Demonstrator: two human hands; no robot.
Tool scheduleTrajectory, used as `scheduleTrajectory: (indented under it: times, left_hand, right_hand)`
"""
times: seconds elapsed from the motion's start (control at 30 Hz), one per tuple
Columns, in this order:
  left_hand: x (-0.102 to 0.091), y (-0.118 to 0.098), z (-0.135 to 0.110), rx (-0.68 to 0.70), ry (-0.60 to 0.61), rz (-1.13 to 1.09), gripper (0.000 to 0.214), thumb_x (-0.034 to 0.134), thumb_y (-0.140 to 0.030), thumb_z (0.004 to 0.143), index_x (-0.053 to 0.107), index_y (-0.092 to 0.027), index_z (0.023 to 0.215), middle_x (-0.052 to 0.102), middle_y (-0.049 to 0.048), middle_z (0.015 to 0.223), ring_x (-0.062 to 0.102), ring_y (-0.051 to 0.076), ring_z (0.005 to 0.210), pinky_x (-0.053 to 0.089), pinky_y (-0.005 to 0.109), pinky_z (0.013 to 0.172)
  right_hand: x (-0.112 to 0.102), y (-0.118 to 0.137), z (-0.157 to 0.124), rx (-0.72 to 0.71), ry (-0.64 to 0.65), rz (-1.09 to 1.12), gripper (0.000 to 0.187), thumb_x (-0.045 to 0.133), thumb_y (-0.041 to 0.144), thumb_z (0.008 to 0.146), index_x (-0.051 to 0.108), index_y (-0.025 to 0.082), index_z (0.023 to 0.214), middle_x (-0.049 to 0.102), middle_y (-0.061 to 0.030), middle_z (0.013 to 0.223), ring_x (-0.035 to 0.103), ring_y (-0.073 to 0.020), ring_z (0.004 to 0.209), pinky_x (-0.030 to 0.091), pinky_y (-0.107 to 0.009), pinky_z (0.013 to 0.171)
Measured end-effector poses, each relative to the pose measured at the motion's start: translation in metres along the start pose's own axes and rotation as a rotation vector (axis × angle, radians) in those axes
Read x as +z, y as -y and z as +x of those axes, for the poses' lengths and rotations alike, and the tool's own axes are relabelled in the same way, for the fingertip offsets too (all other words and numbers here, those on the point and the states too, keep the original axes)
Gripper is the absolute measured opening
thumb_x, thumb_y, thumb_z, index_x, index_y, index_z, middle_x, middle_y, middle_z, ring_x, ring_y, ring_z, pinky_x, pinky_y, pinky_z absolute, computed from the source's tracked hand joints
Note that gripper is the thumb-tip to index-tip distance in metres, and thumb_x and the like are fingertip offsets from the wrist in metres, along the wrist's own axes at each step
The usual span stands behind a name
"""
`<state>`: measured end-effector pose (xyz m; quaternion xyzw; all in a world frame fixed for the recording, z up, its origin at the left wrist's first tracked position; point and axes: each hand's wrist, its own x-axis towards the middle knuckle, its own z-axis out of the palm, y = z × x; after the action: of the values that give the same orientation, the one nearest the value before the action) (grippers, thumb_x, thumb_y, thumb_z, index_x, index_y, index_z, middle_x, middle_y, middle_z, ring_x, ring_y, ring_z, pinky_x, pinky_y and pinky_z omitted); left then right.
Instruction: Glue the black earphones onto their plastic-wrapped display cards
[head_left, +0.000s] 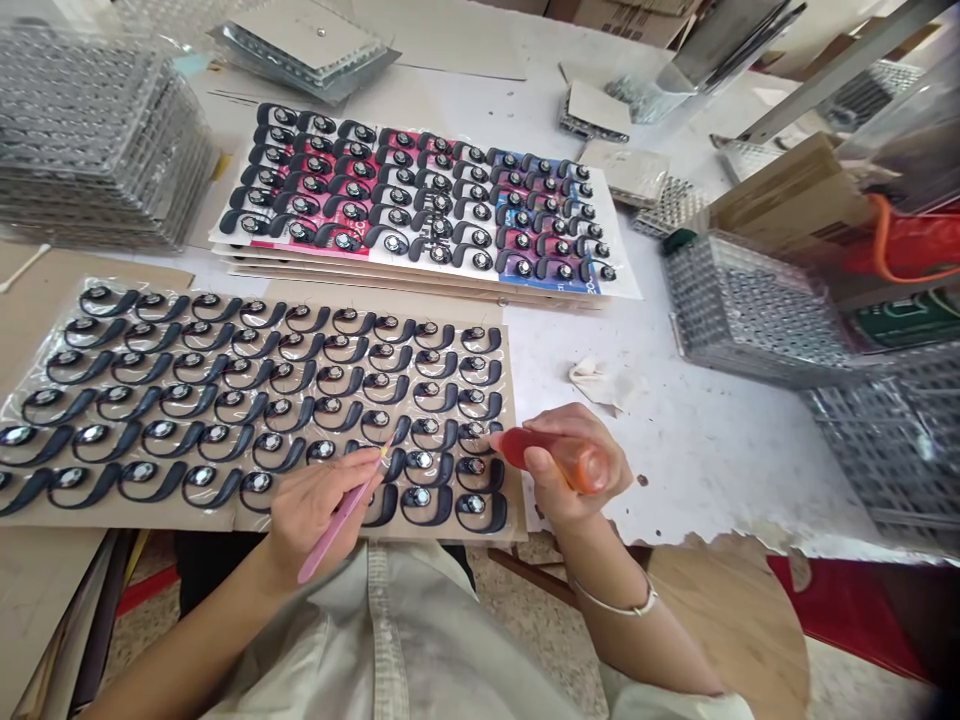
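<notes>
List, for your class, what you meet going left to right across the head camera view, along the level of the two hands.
black ear-hook pieces on cardboard → left hand → right hand → white workbench → stacked clear plastic trays

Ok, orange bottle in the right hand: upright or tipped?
Tipped, lying nearly level: the right hand holds the orange bottle with its narrow red end pointing left, toward the black hooked pieces.

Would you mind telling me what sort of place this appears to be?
Probably a small electronics assembly workshop: rows of black earhook components, stacks of clear plastic trays, and a hand-held orange squeeze bottle all point that way.
</notes>
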<state>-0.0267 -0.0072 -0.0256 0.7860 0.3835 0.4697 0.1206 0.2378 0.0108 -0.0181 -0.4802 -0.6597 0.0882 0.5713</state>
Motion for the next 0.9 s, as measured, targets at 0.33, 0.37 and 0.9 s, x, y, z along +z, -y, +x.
scheduleTrajectory:
  times: [0.33,0.37,0.9]
  left_hand:
    - [-0.001,0.0,-0.005,-0.042,0.02,-0.024,0.025,0.068,-0.003,0.079,0.062,-0.013,0.101,0.074,0.0068,0.095,0.072,0.017,0.087,0.062,0.022,0.075]
    - [-0.001,0.0,-0.005,-0.045,0.02,-0.021,0.025,0.068,-0.004,0.079,0.062,-0.014,0.102,0.074,0.0066,0.095,0.072,0.017,0.087,0.062,0.022,0.074]
    - [-0.02,-0.022,0.028,-0.203,0.068,-0.026,0.011,0.068,-0.011,0.082,0.064,-0.018,0.091,0.074,0.0012,0.092,0.072,0.015,0.083,0.063,0.023,0.077]
  right_hand:
    - [0.001,-0.005,-0.005,-0.13,-0.008,-0.063,0.026,0.073,0.026,0.069,0.062,0.023,0.092,0.066,-0.0015,0.073,0.058,-0.0165,0.056,0.048,-0.031,0.043]
    - [0.001,-0.005,-0.005,-0.122,-0.004,-0.071,0.025,0.073,0.027,0.07,0.062,0.023,0.092,0.066,-0.0017,0.073,0.058,-0.0167,0.056,0.048,-0.032,0.043]
    - [-0.025,0.007,0.054,0.307,-0.34,0.318,0.024,0.07,0.044,0.074,0.065,0.021,0.069,0.055,0.0002,0.06,0.055,-0.014,0.047,0.038,-0.028,0.034]
